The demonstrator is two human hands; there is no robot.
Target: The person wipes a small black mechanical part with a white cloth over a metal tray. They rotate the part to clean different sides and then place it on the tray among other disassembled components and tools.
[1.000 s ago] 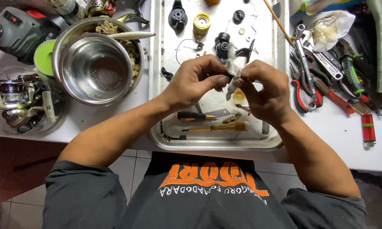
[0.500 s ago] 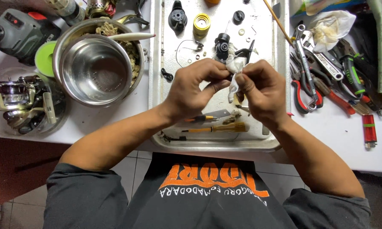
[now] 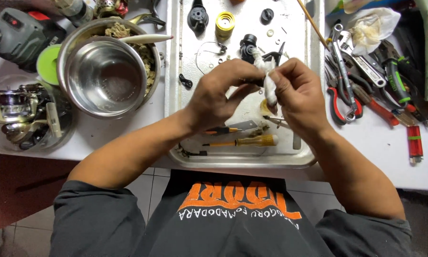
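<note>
Both hands a touch higher over the dented metal tray [image 3: 176, 95]; left hand [image 3: 218, 95] and right hand [image 3: 297, 93] pinching a twisted white rag [image 3: 269, 88].

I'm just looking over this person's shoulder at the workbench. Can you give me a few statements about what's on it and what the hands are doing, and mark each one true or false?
1. Both hands meet over the metal tray. True.
2. The right hand pinches a white rag. True; the left hand closes its grip on a small dark part against it.
3. The steel bowl is full of water. False: it looks empty and shiny.
4. The red-handled pliers lie inside the tray. False: they lie on the table to its right.
5. A yellow spool sits in the tray. True.
</note>
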